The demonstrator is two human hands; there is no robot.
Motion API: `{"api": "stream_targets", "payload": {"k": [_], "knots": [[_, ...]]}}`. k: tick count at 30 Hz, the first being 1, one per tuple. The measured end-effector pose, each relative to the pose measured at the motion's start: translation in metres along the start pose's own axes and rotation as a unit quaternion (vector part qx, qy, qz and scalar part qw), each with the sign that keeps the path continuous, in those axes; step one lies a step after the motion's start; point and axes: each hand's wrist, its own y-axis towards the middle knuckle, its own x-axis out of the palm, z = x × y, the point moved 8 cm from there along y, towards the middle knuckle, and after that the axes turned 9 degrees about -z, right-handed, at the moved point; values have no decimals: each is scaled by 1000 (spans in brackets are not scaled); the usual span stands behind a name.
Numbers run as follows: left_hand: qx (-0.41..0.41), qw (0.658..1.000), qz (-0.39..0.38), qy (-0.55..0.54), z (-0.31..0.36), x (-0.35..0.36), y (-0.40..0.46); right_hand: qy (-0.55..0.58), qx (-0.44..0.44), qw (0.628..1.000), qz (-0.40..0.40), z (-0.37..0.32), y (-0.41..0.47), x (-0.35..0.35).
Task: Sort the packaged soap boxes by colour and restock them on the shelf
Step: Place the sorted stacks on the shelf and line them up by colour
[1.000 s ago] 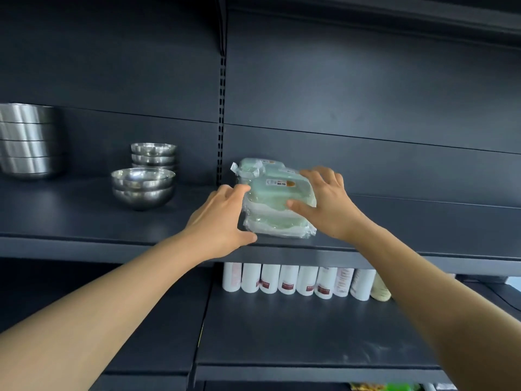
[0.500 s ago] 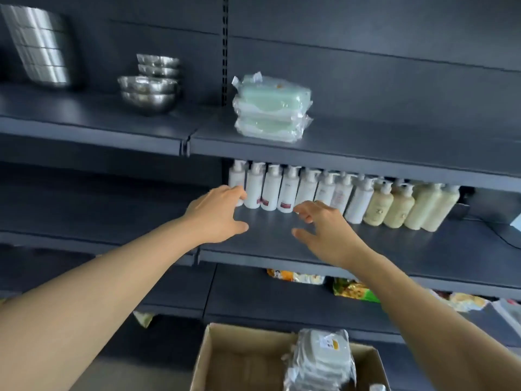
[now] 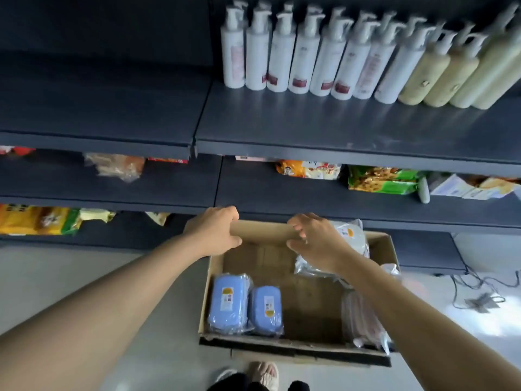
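A cardboard box [image 3: 282, 349] stands on the floor below the shelves. Two blue packaged soap boxes [image 3: 244, 304] lie side by side at its front left. White packaged soap boxes [image 3: 352, 241] are stacked at the back right, partly behind my right hand. Pink packaged soap boxes [image 3: 363, 320] lie at the front right, partly under my right forearm. My left hand [image 3: 215, 231] hovers over the box's back left corner with loosely curled fingers, holding nothing. My right hand [image 3: 317, 244] hovers over the box's back, fingers loosely curled, empty.
White and cream pump bottles [image 3: 338, 55] line the dark shelf [image 3: 310, 128] above. Snack packets [image 3: 380, 180] lie on the lower shelves. Cables [image 3: 479, 297] trail on the floor at the right. My slippered feet [image 3: 262, 375] are just in front of the box.
Both hands let go of the green soap boxes on the upper shelf and dropped down. The view tilted down with them, and the hands are now over the cardboard box.
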Motion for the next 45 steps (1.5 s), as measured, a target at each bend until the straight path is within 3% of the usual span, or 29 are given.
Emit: {"api": "stream_targets", "payload": {"k": [9, 14, 22, 29, 37, 45], "knots": [[-83, 990, -115, 14, -64, 140, 29, 43, 88, 991, -94, 50, 6, 141], [-131, 985, -100, -43, -78, 194, 38, 60, 130, 985, -100, 71, 11, 190], [-165, 984, 8, -70, -78, 253, 50, 82, 201, 969, -114, 112, 27, 261], [-171, 981, 42, -82, -80, 256, 48, 127, 260, 947, -139, 135, 49, 312], [-110, 975, 127, -144, -85, 216, 45, 136, 289, 936, -151, 133, 70, 347], [-96, 972, 128, -173, -82, 198, 38, 144, 295, 940, -91, 128, 57, 314]]}}
